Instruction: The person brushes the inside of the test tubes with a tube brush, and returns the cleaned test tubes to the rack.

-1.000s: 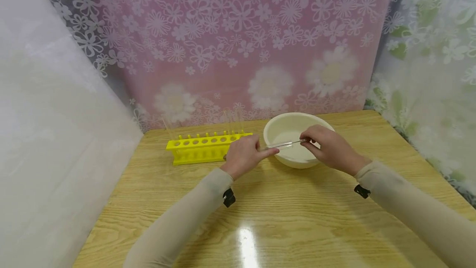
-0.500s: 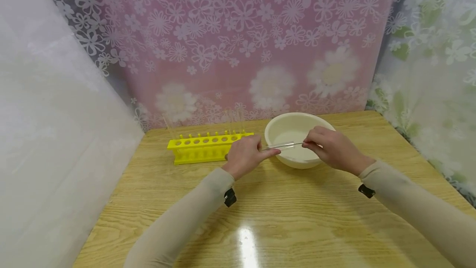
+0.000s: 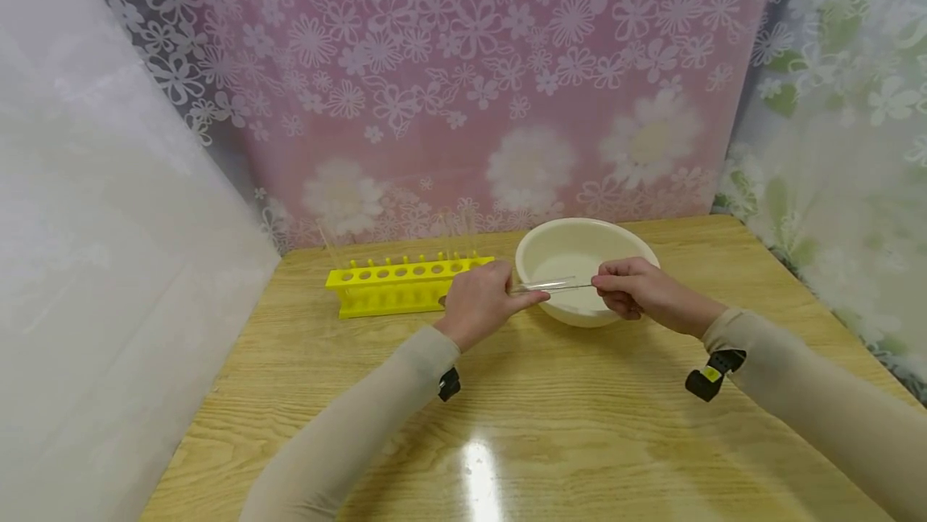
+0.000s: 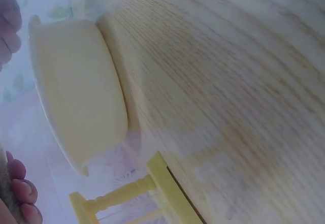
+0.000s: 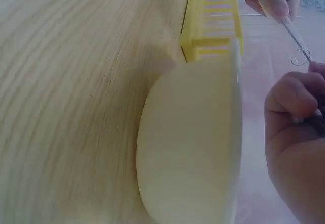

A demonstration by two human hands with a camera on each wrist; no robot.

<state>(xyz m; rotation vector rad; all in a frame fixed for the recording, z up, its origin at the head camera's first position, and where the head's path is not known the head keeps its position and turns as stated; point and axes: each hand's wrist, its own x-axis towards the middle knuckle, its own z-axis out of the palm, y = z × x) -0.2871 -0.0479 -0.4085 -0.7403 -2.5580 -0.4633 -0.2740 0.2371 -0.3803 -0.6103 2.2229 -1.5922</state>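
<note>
My left hand (image 3: 478,303) grips a clear glass test tube (image 3: 556,284), held nearly level with its mouth toward the right. My right hand (image 3: 637,289) pinches the thin twisted wire (image 5: 295,37) of a test tube brush, which runs into the tube's mouth. Brown bristles (image 4: 7,191) show along the left fingers in the left wrist view; most of the brush is hidden by that hand. Both hands are above the table, with the tube's mouth over a cream plastic basin (image 3: 532,252).
Left of the basin stands a yellow test tube rack (image 3: 391,297), partly behind my left hand. Several clear tubes (image 3: 329,240) stand upright at its ends. Rack and basin sit toward the back of the wooden table (image 3: 550,425), before a flowered curtain (image 3: 463,104).
My right hand has shifted slightly right and rolled over, turning its wrist strap into view. The left hand and tube have barely moved.
</note>
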